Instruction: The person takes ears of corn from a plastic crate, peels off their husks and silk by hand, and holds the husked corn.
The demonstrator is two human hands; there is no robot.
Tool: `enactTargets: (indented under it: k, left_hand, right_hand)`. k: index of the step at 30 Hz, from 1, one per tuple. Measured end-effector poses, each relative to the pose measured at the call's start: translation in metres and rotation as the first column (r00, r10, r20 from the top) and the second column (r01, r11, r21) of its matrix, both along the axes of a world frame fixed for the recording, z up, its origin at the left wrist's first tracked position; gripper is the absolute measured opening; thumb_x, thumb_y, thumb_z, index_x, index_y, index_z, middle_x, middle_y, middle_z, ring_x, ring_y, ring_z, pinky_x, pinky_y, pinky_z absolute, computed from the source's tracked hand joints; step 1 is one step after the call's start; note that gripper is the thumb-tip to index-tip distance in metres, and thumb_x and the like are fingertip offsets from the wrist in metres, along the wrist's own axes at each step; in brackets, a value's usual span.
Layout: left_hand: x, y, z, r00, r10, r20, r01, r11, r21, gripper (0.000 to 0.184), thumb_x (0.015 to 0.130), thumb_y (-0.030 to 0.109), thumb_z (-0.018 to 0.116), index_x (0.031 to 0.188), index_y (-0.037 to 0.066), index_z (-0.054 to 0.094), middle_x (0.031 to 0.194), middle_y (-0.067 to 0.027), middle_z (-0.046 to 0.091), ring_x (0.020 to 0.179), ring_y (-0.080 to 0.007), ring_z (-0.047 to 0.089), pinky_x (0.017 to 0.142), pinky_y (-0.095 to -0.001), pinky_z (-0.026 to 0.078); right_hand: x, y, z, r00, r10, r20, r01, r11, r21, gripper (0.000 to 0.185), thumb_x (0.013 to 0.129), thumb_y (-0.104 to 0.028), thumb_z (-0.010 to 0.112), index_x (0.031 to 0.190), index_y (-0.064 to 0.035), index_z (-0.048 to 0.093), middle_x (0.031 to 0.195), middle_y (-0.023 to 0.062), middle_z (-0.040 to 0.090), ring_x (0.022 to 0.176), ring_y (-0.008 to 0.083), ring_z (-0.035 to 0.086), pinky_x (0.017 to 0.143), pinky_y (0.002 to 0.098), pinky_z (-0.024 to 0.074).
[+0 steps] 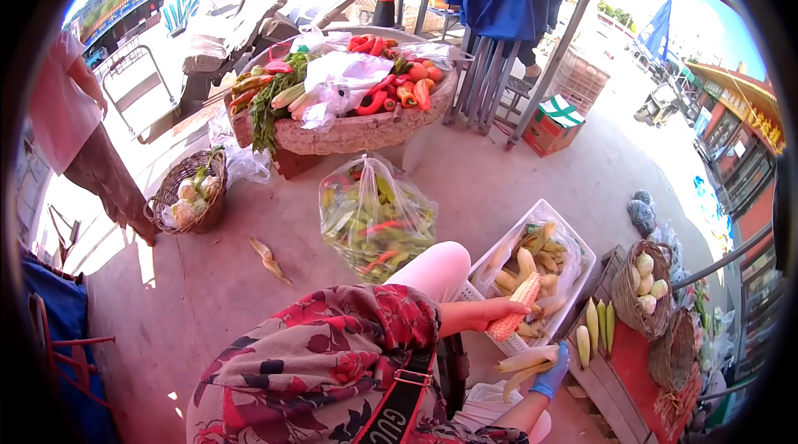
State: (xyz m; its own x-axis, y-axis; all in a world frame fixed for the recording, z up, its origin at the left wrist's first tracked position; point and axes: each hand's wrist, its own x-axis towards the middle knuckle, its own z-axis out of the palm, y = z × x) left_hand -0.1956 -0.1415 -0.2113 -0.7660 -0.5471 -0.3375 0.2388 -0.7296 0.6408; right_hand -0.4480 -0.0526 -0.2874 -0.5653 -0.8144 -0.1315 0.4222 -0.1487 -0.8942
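Observation:
My left hand [492,313], bare, grips a partly husked ear of corn [516,308] with pale pinkish kernels. It is over a white plastic crate [573,303] holding corn husks and ears [544,254] in a clear liner. My right hand [552,375] wears a blue glove. Its fingers are closed on pale corn husk [529,358], held apart from the ear, below and to the right of my left hand. Several ears of corn, green and pale [592,328], lie on the boards just right of the crate.
A round stone table [349,135] bears peppers and greens. In front of it sits a clear bag of peppers [378,224]. Wicker baskets [619,298] stand right and another basket [218,170] left, near a standing person [83,128]. A husk [269,261] lies on the ground.

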Motion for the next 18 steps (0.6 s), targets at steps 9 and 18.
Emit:
enactTargets:
  k: [9,18]
  left_hand:
    - [0.0023,0.0002,-0.0031,1.0,0.0,0.024,0.0,1.0,-0.017,0.045,0.075,0.033,0.067,0.103,0.008,0.042,0.084,-0.0047,0.054,0.071,-0.0157,0.058,0.059,-0.0292,0.051]
    - [0.0026,0.0004,-0.0036,1.0,-0.011,0.012,0.011,1.0,-0.004,0.047,0.075,0.035,0.067,0.104,0.008,0.043,0.086,-0.0051,0.054,0.072,-0.0161,0.058,0.06,-0.0302,0.051]
  right_hand:
    - [0.0015,0.0019,0.0021,0.999,0.018,-0.03,-0.018,1.0,-0.008,0.015,0.081,-0.02,0.056,0.09,-0.0073,0.056,0.078,0.0005,0.052,0.072,0.0107,0.051,0.066,0.026,0.0437]
    - [0.0002,0.0029,0.0007,0.998,0.055,-0.039,-0.055,0.998,-0.017,0.034,0.079,-0.02,0.059,0.106,-0.0013,0.052,0.087,0.0055,0.054,0.079,0.0146,0.054,0.073,0.0284,0.0465]
